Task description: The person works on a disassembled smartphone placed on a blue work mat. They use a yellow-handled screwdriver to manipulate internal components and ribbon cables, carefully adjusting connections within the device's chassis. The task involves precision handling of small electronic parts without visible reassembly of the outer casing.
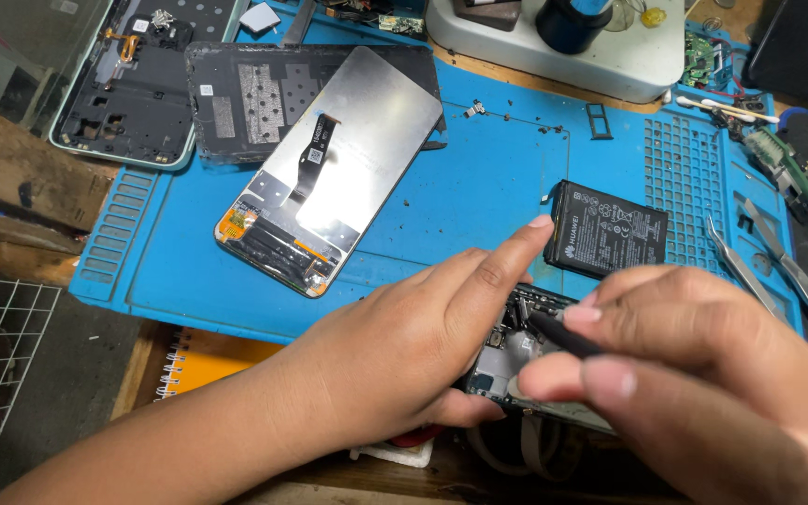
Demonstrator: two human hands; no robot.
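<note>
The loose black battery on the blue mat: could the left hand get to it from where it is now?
Probably yes. The battery lies bare on the mat, just beyond the left hand, whose index fingertip nearly meets its edge. But that hand is steadying the opened phone.

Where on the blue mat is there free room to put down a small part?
Bare blue mat lies between the detached screen and the battery, and below the screen toward the left hand. The right edge, near tweezers, is crowded.
</note>
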